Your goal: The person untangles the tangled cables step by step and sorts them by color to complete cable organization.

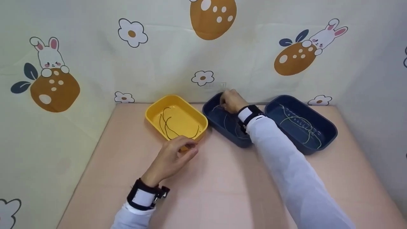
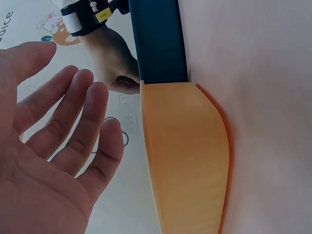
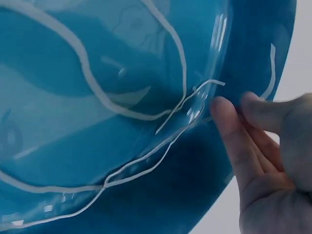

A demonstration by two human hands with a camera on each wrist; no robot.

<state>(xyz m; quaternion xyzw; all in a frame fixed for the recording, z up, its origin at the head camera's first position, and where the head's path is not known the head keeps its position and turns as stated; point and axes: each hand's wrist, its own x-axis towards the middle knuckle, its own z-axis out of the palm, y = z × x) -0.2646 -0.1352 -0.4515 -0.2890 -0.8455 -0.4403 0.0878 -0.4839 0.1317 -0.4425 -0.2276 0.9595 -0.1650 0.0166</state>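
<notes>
Inside the middle dark blue tray (image 1: 227,127), the fingertips of my right hand (image 1: 233,101) reach down at the far end. Thumb and forefinger pinch a thin white string (image 3: 272,68), whose free end sticks up past the thumb in the right wrist view. More white strings (image 3: 83,63) lie curved and crossed on that tray's floor. My left hand (image 1: 173,157) hovers at the near edge of the yellow tray (image 1: 186,119), fingers loosely bent and holding nothing. Several dark strings (image 1: 166,126) lie in the yellow tray.
To the right stands another dark blue tray (image 1: 329,132) with tangled yellow-green strings (image 1: 308,128) in it. All the trays sit along the back of a pink table (image 1: 203,197), against a patterned wall cloth (image 1: 162,57). My right sleeve (image 1: 286,165) crosses the table's right side.
</notes>
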